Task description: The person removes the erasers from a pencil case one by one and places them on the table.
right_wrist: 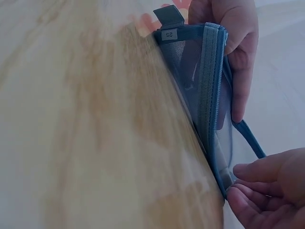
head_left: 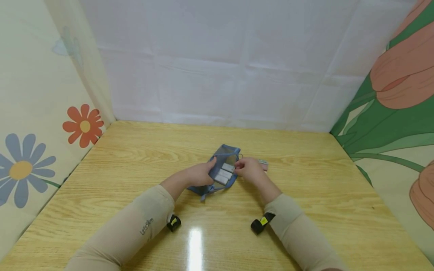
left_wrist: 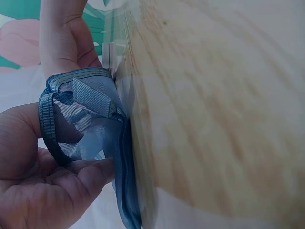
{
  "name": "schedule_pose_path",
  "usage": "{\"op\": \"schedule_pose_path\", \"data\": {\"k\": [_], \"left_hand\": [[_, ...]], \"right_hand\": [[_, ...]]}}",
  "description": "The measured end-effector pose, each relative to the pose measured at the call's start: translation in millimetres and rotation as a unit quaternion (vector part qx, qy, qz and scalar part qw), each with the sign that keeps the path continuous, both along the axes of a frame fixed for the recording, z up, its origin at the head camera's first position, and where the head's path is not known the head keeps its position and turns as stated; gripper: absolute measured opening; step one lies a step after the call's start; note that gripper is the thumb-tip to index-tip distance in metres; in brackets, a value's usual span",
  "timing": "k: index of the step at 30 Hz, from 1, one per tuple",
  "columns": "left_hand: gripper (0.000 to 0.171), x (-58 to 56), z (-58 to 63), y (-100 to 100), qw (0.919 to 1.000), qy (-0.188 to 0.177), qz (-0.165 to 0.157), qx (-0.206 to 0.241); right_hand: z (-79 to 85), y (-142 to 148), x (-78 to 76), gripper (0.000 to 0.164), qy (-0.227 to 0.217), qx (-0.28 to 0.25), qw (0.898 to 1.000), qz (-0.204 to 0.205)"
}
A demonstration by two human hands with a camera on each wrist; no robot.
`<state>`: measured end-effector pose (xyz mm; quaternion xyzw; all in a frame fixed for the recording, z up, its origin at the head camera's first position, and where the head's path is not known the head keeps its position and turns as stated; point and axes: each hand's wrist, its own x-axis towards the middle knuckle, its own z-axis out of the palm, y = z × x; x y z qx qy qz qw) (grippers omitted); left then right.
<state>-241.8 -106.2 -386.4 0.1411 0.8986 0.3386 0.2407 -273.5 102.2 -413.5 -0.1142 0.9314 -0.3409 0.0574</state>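
Note:
A blue mesh zipper pouch (head_left: 230, 150) lies on the table with its zipper side open. Several small white blocks (head_left: 222, 176) show in its opening. My left hand (head_left: 200, 174) grips the near-left side of the pouch, thumb on top; in the left wrist view its thumb and fingers spread about the mesh opening. At the pouch's right rim is my right hand (head_left: 250, 170), fingers bent and fingertips close together beside the blocks. In the right wrist view, the right fingertips (right_wrist: 242, 171) meet the pouch's end; whether they pinch a block or the rim cannot be made out.
A small pink and white block (head_left: 263, 165) lies on the table just beyond my right hand. The wooden table (head_left: 135, 150) ends at a white cloth (head_left: 203, 86) behind. Flower-printed sheets (head_left: 30, 113) stand at both sides.

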Motion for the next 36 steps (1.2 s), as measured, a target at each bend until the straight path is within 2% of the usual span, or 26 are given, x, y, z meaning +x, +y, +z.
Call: {"op": "schedule_pose_path", "data": {"k": [8, 17, 26, 33, 36], "left_hand": [[0.088, -0.4, 1.0, -0.1, 1.0000, 0.002, -0.003, -0.006], [0.088, -1.1, 1.4, 0.2, 0.9998, 0.003, -0.007, -0.017], [0.088, -0.7, 1.5, 1.1, 0.9997, 0.005, -0.006, -0.022], [0.088, 0.0, 2.7, 1.6, 0.9996, 0.004, -0.009, -0.026], [0.088, -0.1, 3.0, 1.7, 0.9996, 0.005, -0.010, -0.028]], "right_hand": [[-4.0, -0.1, -4.5, 0.025, -0.025, 0.003, 1.000, -0.010], [-6.9, -1.3, -6.5, 0.019, 0.003, 0.006, 1.000, -0.001], [-8.6, 2.3, -5.2, 0.020, -0.040, -0.054, 0.997, -0.022], [-6.6, 4.5, -4.1, 0.021, -0.071, -0.112, 0.991, -0.023], [-3.3, 5.9, -2.8, 0.021, -0.072, -0.121, 0.990, -0.017]]}}
